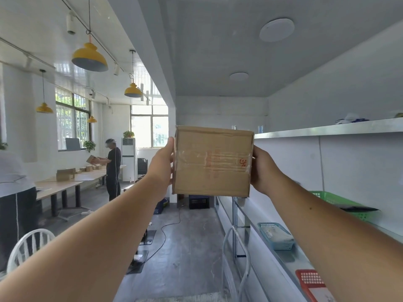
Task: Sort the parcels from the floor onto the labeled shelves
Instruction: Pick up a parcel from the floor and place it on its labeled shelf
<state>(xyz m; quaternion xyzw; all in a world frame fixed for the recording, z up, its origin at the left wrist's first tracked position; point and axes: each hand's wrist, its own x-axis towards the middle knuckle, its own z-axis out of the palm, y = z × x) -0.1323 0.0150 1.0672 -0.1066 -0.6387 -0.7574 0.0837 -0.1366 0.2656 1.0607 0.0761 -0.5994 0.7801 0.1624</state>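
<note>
Head view: cardboard box (pixel 212 162) at frame centre, held up at arm's length between both hands. Left hand (pixel 162 163) presses its left edge, right hand (pixel 262 170) its right edge; fingers wrap behind the box, out of sight. Metal shelves (pixel 327 130) run along the right, carrying green (pixel 333 198), blue (pixel 275 235) and red baskets (pixel 310 280).

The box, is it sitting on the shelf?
No, the box is held up in the air between the left hand and right hand.
</note>
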